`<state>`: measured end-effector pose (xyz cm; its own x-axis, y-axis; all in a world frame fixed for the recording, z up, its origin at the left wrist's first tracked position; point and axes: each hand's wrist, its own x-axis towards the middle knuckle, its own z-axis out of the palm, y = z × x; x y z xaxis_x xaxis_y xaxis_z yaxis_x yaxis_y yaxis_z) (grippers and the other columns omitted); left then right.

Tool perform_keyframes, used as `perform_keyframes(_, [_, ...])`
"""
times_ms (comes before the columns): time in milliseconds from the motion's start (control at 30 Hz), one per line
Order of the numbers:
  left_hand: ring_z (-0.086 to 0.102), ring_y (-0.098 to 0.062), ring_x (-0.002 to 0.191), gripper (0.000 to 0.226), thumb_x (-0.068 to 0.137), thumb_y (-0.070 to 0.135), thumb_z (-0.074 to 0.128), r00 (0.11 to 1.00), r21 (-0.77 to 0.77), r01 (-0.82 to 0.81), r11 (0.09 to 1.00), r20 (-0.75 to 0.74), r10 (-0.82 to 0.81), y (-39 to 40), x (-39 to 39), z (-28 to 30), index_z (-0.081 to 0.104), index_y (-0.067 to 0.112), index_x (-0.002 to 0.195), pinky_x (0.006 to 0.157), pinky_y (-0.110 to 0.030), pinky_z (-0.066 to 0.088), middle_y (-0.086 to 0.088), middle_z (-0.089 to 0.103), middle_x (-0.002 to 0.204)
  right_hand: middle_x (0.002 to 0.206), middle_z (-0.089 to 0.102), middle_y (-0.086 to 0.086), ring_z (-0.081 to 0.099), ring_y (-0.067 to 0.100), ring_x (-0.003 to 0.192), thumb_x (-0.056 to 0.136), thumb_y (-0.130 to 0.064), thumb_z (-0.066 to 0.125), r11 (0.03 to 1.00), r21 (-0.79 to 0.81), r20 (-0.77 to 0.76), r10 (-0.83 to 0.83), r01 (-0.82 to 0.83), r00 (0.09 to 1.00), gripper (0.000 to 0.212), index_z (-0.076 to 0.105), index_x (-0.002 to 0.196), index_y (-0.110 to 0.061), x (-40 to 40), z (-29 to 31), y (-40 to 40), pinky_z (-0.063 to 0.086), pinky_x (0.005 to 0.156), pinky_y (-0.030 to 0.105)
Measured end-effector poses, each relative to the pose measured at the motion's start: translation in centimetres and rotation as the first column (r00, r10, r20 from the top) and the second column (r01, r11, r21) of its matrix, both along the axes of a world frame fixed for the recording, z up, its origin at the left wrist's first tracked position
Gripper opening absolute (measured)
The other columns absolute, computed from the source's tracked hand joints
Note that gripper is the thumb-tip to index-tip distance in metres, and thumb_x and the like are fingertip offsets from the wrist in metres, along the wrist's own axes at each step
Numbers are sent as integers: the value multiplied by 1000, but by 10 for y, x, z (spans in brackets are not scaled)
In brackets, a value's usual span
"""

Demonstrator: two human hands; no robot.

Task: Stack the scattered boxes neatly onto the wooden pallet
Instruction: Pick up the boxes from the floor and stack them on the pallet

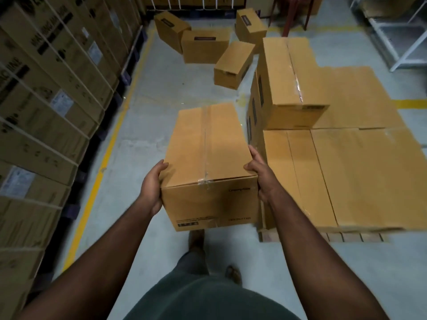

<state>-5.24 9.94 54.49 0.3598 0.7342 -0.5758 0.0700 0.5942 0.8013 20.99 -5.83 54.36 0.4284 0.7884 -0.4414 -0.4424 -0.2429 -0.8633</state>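
In front of your tummy, above the grey floor (143, 93), you hold a taped cardboard box (209, 158) with both hands. Your left hand (152, 185) grips the near left corner, with the thumb curled over the top edge and the fingers hidden under the side. Your right hand (261, 174) grips the near right corner, with the thumb lying on the top and the fingers down the side. The box is off the floor, just beside the left edge of the wooden pallet (323, 237).

On the pallet lies a flat layer of brown boxes (369, 176). One more box (293, 84) sits on top of that layer, along the pallet's left edge toward the far corner.

Farther away on the floor, four loose boxes (205, 46) lie scattered, some tipped at angles.

Along your left side stands a tall wall of big strapped cartons (46, 93). A yellow line (101, 174) runs on the floor beside them. Your shoes (196, 239) show below the held box.
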Motion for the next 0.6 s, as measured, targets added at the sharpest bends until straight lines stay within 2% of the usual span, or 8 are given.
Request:
perform_keyframes(67, [67,-29,120,59,90,46,62,1000,-6,4,1000,-6,-4,-41,-8,4,56,28,146,96,-44,53,-4,70,133,135,67,6,66,23,111,84,-10,56,1000,0,14,-13,13,1000,68,49,148,-31,-8,5,-39,53,86,32])
perform_keyframes(133, [67,-30,120,62,87,48,64,1000,-7,-1,1000,-19,1,-77,-14,9,56,29,146,91,-43,54,-4,70,132,146,60,9,61,33,126,95,-3,50,1000,-10,40,-1,2,999,67,42,157,-26,-15,9,-74,48,97,38])
perform_keyframes(200, [68,-29,118,61,86,51,65,999,-5,-4,1000,-36,4,-109,-20,14,58,32,144,89,-43,55,-3,71,130,150,56,10,56,36,132,95,-4,50,1000,-12,47,2,-1,999,69,39,160,-25,-21,9,-108,45,102,43])
perform_keyframes(300, [69,-28,116,54,87,52,65,1000,9,5,1000,-30,-5,-152,-25,20,61,37,139,87,-42,55,1,73,127,149,57,7,58,34,130,79,-19,58,1000,-8,63,-12,12,998,84,39,160,-28,-31,18,-157,46,108,49])
perform_keyframes(433, [73,-18,109,26,94,45,59,1000,72,-5,997,-18,6,-218,-37,21,71,50,117,84,-39,56,11,76,119,151,56,-3,58,30,132,77,-20,60,1000,0,105,-23,23,994,83,42,157,-35,-45,27,-223,48,107,45])
perform_keyframes(600, [71,-21,114,33,99,32,55,998,73,-16,997,68,11,-298,-41,10,70,37,127,96,-41,55,3,74,125,165,38,-7,44,28,147,78,-19,60,1000,1,136,9,-9,991,83,43,156,-41,-43,28,-293,34,122,57])
